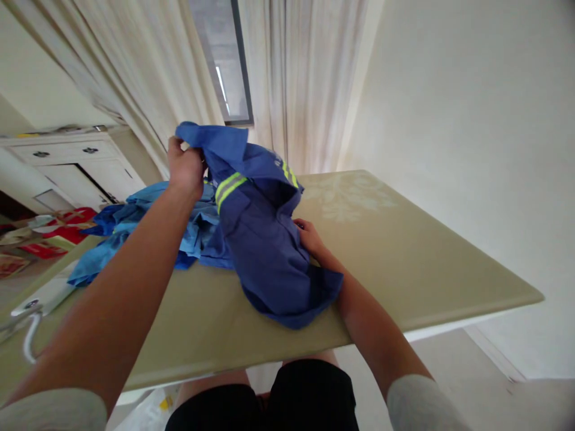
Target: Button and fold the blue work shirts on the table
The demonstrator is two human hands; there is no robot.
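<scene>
My left hand [185, 166] is raised above the table, its fingers closed on the top edge of a dark blue work garment [265, 239] with yellow-green reflective stripes. The garment hangs from that hand and drapes down onto the beige table [404, 251]. My right hand [309, 236] is lower, at the garment's right side, its fingers tucked into the cloth and partly hidden. A pile of lighter blue clothes [135, 227] lies behind and to the left of the held garment.
A white clothes hanger [27, 317] lies at the table's left edge. Behind stand a white cabinet [76, 167], pale curtains [291, 78] and a window. Red items [58, 233] sit on the floor at left. A white wall is on the right.
</scene>
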